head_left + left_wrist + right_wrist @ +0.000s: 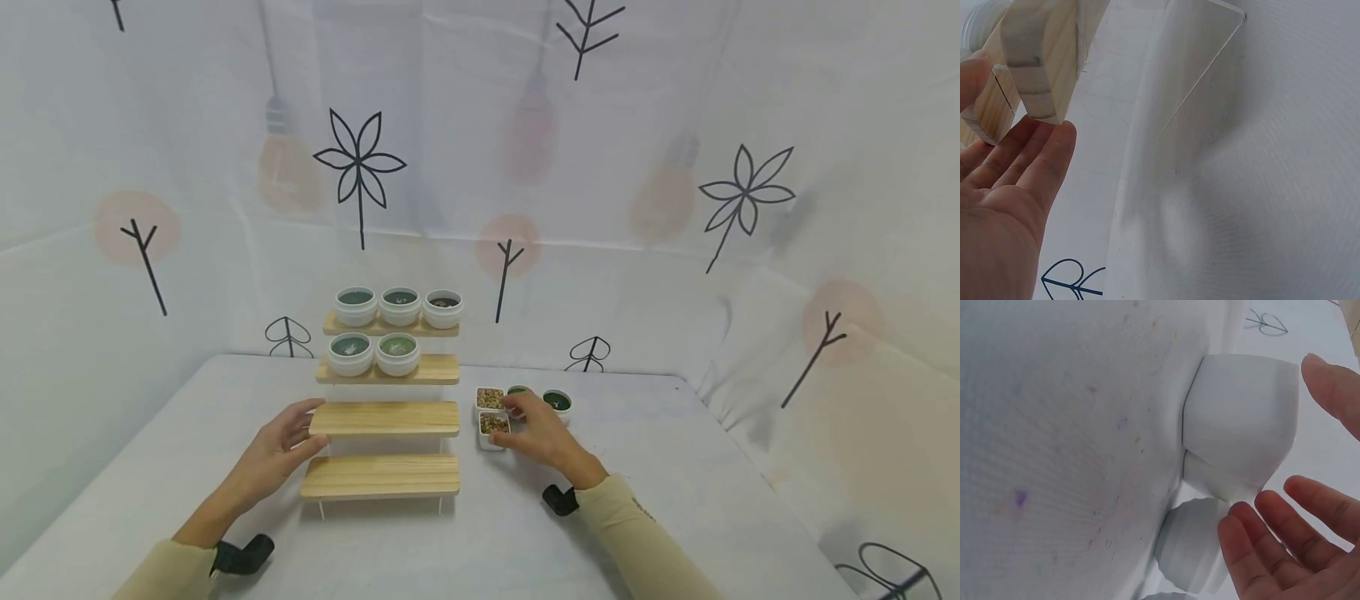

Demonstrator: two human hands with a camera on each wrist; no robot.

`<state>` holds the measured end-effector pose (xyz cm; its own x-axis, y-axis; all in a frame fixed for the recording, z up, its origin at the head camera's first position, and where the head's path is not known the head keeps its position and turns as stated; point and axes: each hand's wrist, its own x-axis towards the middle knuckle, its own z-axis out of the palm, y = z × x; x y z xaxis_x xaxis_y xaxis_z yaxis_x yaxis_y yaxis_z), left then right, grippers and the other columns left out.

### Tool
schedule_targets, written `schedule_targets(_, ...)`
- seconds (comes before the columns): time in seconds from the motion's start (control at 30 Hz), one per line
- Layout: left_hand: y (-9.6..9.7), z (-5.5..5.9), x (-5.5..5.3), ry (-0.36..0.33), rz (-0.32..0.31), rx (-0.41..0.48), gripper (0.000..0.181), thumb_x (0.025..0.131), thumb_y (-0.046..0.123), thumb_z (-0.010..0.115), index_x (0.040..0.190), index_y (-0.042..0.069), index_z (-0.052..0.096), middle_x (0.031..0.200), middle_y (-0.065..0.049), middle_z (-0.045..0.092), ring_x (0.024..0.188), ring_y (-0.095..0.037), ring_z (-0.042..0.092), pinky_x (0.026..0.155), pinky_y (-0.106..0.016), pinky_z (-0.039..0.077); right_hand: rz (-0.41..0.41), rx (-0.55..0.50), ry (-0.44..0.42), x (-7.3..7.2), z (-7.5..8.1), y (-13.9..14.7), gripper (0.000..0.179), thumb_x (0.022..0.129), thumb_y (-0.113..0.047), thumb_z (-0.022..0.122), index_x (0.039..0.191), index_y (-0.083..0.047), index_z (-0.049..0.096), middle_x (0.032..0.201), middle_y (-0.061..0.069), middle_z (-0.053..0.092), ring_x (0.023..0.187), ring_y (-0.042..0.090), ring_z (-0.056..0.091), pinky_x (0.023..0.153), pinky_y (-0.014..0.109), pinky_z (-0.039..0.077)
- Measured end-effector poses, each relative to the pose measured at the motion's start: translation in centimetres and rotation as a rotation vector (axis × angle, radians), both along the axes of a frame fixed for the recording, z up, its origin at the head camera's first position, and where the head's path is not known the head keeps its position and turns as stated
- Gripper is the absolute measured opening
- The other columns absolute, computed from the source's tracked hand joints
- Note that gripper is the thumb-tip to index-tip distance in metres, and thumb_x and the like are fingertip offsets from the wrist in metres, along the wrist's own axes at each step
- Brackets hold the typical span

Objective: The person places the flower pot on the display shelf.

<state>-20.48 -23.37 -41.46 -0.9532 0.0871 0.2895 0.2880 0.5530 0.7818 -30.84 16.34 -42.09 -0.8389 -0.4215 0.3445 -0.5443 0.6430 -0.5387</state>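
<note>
At the left end of a tiered wooden stand (384,419), my left hand (266,454) spreads its thumb and relaxed fingers around a step. In the left wrist view the fingertips touch or nearly touch the end of the wooden board (1041,62). My right hand (543,429) hovers at two small white square pots with brown grainy tops, a front pot (492,443) and a back pot (490,399). Its fingers are apart around the white square pot (1241,406) in the right wrist view, without a visible grip.
Several white round bowls (356,310) with green or dark tops stand on the two upper steps. Right of the square pots are two more round bowls, one (557,403) partly behind my right hand. A printed cloth (465,183) hangs behind the white tabletop (405,567).
</note>
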Motion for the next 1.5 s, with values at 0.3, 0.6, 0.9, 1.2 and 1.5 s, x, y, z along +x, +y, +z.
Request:
schedule_targets(0.3, 0.02, 0.19, 0.02, -0.008, -0.004, 0.018, 0.064, 0.093, 0.031, 0.064, 0.144, 0.006, 0.035, 0.131, -0.026, 0.052, 0.117, -0.041, 0.055, 0.09, -0.046, 0.052, 0.01, -0.014, -0.013, 0.08, 0.12, -0.15, 0.062, 0.071, -0.032, 0.085, 0.12, -0.002, 0.061, 0.104, 0.007, 0.06, 0.091, 0.018, 0.06, 0.082, 0.035, 0.053)
schedule_targets(0.6, 0.03, 0.3, 0.09, -0.006, 0.001, 0.001, 0.065, 0.093, 0.035, 0.063, 0.144, 0.006, 0.035, 0.134, -0.028, 0.05, 0.118, -0.045, 0.052, 0.091, -0.05, 0.05, 0.015, -0.005, -0.032, 0.09, 0.05, -0.26, 0.06, 0.071, -0.032, 0.085, 0.118, -0.003, 0.062, 0.102, 0.004, 0.06, 0.087, 0.014, 0.058, 0.079, 0.032, 0.053)
schedule_targets(0.9, 0.07, 0.19, 0.09, -0.012, 0.002, 0.001, 0.066, 0.092, 0.036, 0.063, 0.144, 0.006, 0.035, 0.134, -0.028, 0.049, 0.119, -0.045, 0.052, 0.092, -0.05, 0.05, 0.016, 0.05, -0.027, 0.36, 0.18, -0.52, 0.053, 0.07, -0.028, 0.085, 0.113, -0.003, 0.066, 0.094, 0.004, 0.056, 0.081, 0.013, 0.054, 0.071, 0.027, 0.049)
schedule_targets(1.2, 0.03, -0.1, -0.01, -0.008, -0.005, 0.021, 0.065, 0.092, 0.033, 0.064, 0.144, 0.005, 0.035, 0.132, -0.027, 0.051, 0.117, -0.045, 0.053, 0.091, -0.052, 0.05, 0.003, 0.061, -0.067, 0.4, 0.29, -0.58, 0.054, 0.071, -0.027, 0.084, 0.115, -0.002, 0.066, 0.096, 0.004, 0.055, 0.083, 0.014, 0.055, 0.074, 0.028, 0.05)
schedule_targets(1.5, 0.06, -0.09, -0.06, -0.004, -0.002, 0.009, 0.066, 0.093, 0.034, 0.063, 0.144, 0.004, 0.035, 0.132, -0.027, 0.052, 0.117, -0.044, 0.054, 0.091, -0.051, 0.05, 0.016, 0.058, -0.095, 0.3, 0.17, -0.62, 0.05, 0.072, -0.027, 0.083, 0.113, -0.003, 0.065, 0.098, 0.002, 0.059, 0.086, 0.013, 0.059, 0.075, 0.027, 0.052)
